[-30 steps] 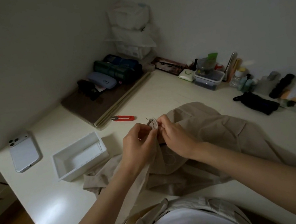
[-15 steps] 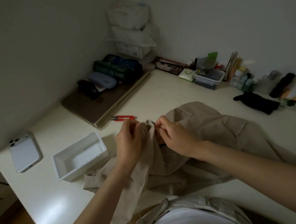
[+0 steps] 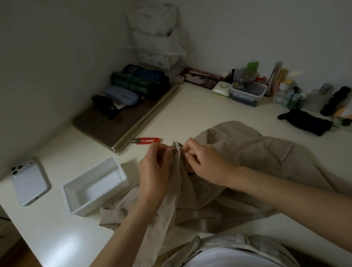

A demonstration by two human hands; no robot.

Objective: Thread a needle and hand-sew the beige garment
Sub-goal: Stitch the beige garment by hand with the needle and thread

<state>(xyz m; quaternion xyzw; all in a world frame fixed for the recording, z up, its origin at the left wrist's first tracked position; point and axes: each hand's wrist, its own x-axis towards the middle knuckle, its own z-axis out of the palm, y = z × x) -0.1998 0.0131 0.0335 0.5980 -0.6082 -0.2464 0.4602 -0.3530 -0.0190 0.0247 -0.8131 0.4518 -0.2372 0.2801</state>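
Note:
The beige garment (image 3: pixel 256 158) lies crumpled across the white table (image 3: pixel 190 113), one fold raised between my hands. My left hand (image 3: pixel 155 173) pinches that raised fold from the left, fingers curled at its top edge. My right hand (image 3: pixel 207 163) pinches the same fold from the right, thumb and fingertips pressed together at the seam. A pale thread (image 3: pixel 201 189) loops over the cloth below my right hand. The needle is too small to make out between my fingers.
Red thread snips (image 3: pixel 146 140) lie just beyond my left hand. A white open box (image 3: pixel 96 186) and a phone (image 3: pixel 29 180) sit to the left. Cases rest on a board at the back, jars and bottles line the right wall, and a black pouch (image 3: pixel 305 122) lies right.
My left hand has slid left and up along the fold, spreading the cloth between both hands. The metal point seen above my fingers a second ago no longer shows.

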